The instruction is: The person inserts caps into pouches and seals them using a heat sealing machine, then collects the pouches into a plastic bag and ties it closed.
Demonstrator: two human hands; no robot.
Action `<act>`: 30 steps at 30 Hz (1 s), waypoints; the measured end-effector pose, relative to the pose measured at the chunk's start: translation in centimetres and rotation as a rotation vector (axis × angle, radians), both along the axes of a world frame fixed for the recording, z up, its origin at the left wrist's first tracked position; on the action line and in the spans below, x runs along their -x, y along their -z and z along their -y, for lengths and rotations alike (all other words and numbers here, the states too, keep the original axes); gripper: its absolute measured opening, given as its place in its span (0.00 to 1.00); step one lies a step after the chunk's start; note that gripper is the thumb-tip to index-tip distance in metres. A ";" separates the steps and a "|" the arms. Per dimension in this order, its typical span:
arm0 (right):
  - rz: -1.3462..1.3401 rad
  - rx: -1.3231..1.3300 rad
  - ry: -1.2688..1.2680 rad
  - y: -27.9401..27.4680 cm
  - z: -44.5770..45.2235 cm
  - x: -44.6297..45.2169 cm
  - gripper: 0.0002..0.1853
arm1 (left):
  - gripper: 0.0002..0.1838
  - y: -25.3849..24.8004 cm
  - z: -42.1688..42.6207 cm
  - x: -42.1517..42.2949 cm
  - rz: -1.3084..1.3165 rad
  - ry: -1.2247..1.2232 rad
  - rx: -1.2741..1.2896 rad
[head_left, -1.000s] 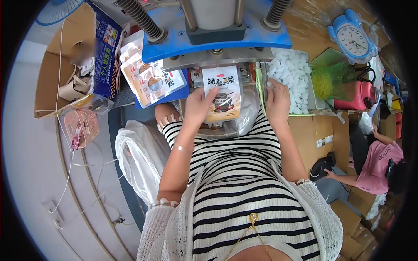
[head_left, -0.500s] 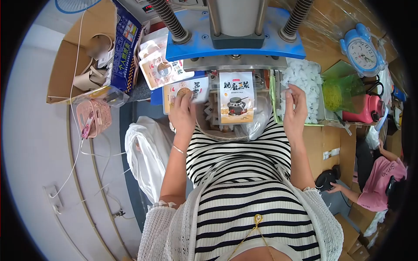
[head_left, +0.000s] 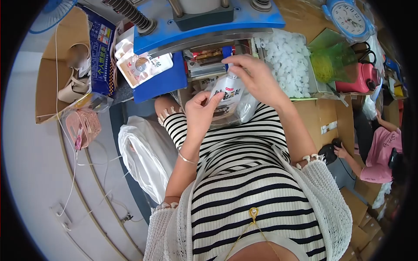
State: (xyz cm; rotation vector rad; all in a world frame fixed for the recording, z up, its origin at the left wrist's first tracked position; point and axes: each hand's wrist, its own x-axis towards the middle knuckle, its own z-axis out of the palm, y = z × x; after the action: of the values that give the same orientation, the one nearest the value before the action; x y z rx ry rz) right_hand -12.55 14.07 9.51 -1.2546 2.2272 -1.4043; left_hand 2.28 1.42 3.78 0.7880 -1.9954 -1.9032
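Note:
A white printed pouch (head_left: 224,106) with a dark grinder picture is tilted in front of my lap. My left hand (head_left: 201,114) pinches its left edge between thumb and fingers. At the pouch's top, my right hand (head_left: 260,82) has its fingers bent together; whatever is between them is too small to make out. To the right of this hand, small white plastic pieces (head_left: 287,63) fill an open box. More printed pouches (head_left: 143,67) lie at the left on a blue sheet (head_left: 163,80). Clear plastic (head_left: 247,108) shows behind the held pouch.
A press with a blue plate (head_left: 209,32) stands over the work spot. Right are a green bag (head_left: 333,61), a pink bottle (head_left: 357,78) and a clock (head_left: 349,19). A cardboard box (head_left: 50,82) and a white bag (head_left: 146,156) are left. Another person (head_left: 381,152) sits far right.
The pouch that stood upright at the lap is now tilted in my left hand, which moved right from the pouch stack. My right hand moved left from the white pieces to the pouch's top.

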 end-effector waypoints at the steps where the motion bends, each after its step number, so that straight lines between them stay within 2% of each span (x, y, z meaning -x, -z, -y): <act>1: 0.102 0.011 0.021 0.8 0.2 -0.2 0.12 | 0.13 0.5 -0.1 0.0 0.021 0.010 -0.006; 3: 0.307 0.037 0.060 2.6 0.7 -0.5 0.12 | 0.13 0.9 -0.5 0.1 0.043 0.014 -0.010; 4: 0.305 0.038 0.056 3.4 0.9 -0.6 0.12 | 0.13 0.9 -0.7 0.3 0.021 0.019 -0.023; 7: 0.495 0.240 0.159 5.7 1.0 -1.0 0.12 | 0.14 1.1 -0.9 0.3 -0.016 0.034 -0.050; 12: 0.466 0.129 0.145 5.9 0.6 -0.5 0.16 | 0.13 2.2 0.1 0.7 -0.015 0.037 -0.083; 15: 0.031 -0.071 0.258 5.4 0.2 -0.2 0.17 | 0.14 2.2 1.1 1.6 -0.071 -0.004 -0.151; 18: 0.051 -0.038 0.307 4.8 -0.5 -0.1 0.17 | 0.13 2.1 3.1 3.5 -0.060 -0.135 -0.177; 20: 0.056 -0.019 0.330 4.7 -1.1 0.1 0.17 | 0.13 2.4 3.9 4.9 -0.063 -0.126 -0.186; 24: -0.097 -0.046 0.392 5.0 -2.9 0.8 0.16 | 0.13 3.8 4.3 6.0 -0.071 -0.096 -0.199; 27: -0.399 -0.158 0.461 5.9 -4.3 1.8 0.16 | 0.14 4.0 4.7 5.1 -0.065 -0.110 -0.168; 28: -0.403 -0.135 0.434 5.7 -4.4 1.9 0.16 | 0.13 3.2 5.1 4.3 -0.023 -0.085 0.080; 30: -0.578 -0.229 0.424 5.0 -4.9 0.8 0.16 | 0.11 1.4 6.5 2.9 0.091 -0.038 0.575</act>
State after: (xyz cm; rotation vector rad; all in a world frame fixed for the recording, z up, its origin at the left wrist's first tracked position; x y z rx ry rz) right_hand -13.31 18.99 4.50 -1.2740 3.0875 -0.9224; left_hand -0.65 -5.04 2.37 0.7436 -2.3824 -1.1800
